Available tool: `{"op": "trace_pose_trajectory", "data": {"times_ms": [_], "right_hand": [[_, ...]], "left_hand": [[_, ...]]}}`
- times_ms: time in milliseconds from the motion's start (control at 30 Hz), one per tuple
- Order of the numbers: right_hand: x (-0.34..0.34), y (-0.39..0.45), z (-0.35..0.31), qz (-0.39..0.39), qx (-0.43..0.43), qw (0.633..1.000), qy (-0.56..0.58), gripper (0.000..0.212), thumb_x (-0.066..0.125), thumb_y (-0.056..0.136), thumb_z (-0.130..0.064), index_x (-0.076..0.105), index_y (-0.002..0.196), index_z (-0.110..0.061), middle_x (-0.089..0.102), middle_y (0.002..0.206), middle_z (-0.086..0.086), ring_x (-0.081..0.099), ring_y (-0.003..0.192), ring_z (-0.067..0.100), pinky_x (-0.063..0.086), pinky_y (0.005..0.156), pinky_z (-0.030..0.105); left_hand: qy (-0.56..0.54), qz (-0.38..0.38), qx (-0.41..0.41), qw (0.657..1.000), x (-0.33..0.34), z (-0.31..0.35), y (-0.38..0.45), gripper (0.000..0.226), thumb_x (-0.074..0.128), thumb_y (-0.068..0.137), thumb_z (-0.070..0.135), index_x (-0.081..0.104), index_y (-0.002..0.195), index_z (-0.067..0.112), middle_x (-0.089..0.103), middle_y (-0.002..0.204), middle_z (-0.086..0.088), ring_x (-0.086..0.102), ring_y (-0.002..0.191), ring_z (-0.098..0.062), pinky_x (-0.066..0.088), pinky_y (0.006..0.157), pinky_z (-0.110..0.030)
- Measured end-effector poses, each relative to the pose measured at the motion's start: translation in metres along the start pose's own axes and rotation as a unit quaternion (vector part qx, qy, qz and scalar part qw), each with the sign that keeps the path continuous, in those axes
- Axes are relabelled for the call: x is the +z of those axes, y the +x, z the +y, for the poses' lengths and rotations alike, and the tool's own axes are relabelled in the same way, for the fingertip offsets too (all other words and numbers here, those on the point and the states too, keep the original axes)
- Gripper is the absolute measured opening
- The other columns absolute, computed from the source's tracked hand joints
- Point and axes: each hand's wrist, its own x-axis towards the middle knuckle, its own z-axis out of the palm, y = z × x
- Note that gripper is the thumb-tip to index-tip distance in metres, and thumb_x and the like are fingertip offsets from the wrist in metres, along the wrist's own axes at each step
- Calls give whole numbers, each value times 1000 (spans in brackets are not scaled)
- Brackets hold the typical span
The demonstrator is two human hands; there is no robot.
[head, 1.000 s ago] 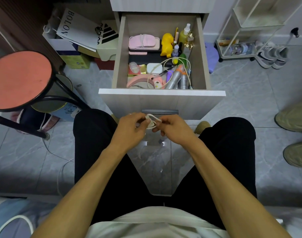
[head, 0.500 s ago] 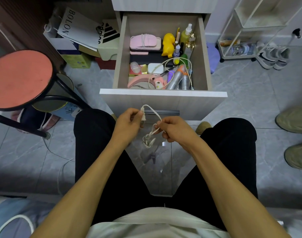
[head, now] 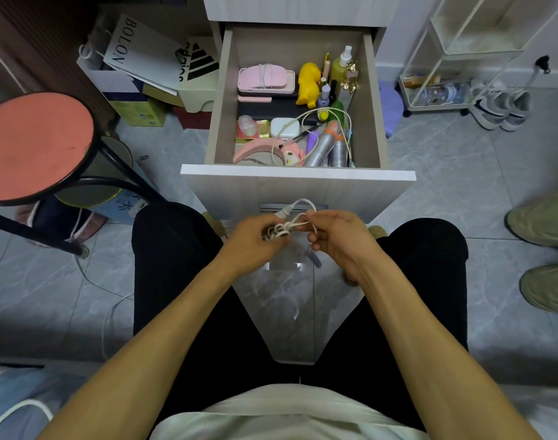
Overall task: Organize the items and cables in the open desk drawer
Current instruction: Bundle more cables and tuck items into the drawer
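A grey marbled tile floor (head: 446, 173) fills the room, seen from above by a seated person in black trousers. Well to the left of the hands stands a stool with a round red seat (head: 36, 144); beyond it, white paper bags (head: 144, 55) lean among boxes. Straight ahead of the hands, the open desk drawer (head: 298, 182) holds a crowded mix: a pink case (head: 266, 78) at the back left, a yellow duck toy (head: 309, 85) beside it, a spray bottle (head: 341, 63) toward the back right, and two silver cans (head: 330, 149) at the near right. A loose white cable (head: 303, 117) loops across the near half of the drawer, over the cans.

Just below the drawer front, the left hand (head: 250, 241) is closed around a bundled white cord (head: 282, 228), while the right hand (head: 338, 236) pinches a loop of the same cord between thumb and fingertips. The cord's plug end arcs up between the two hands, against the drawer's handle. Far right of the hands, a wire rack (head: 446, 58), pale sneakers (head: 501, 104) and another person's olive shoes (head: 544, 249) edge the frame.
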Motion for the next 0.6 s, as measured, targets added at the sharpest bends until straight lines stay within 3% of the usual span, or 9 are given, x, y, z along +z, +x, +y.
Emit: {"op": "trace_pose_trajectory", "data": {"times_ms": [100,200,333,433,600], "right_hand": [[-8,1,-6,31,-36,994,-100,19,70,88,-19,68,99,-4,71,85,18,56,57,17,47,60,32],[-12,-2,-8,52,-68,983,-161,32,71,87,-19,54,114,-14,70,83,11,63,56,10,48,50,21],[-7,0,3,56,-167,943,-281,14,67,90,-24,59,100,-18,69,72,3,67,60,13,49,51,22],[-6,5,6,59,-218,912,-343,8,66,91,-26,64,87,-19,66,71,1,64,62,16,53,63,29],[-2,18,11,13,-328,827,-455,15,59,95,-17,72,92,-10,67,84,6,56,76,16,47,73,32]], "left_hand": [[-34,67,11,997,1,-2,-1,19,72,87,18,67,90,36,66,83,12,57,73,-2,46,69,-19],[-6,98,42,994,1,4,-6,16,74,85,19,69,97,28,67,86,17,61,79,0,44,70,-9],[13,140,59,988,-8,6,-11,18,77,82,17,65,91,27,64,80,17,60,74,2,43,65,-6],[-2,129,47,991,-14,3,-13,16,76,83,14,67,89,25,64,77,13,57,68,-1,43,63,-8],[-64,42,-12,997,-34,-4,-9,17,73,85,10,70,85,27,70,74,6,62,70,-6,47,72,-20]]}}
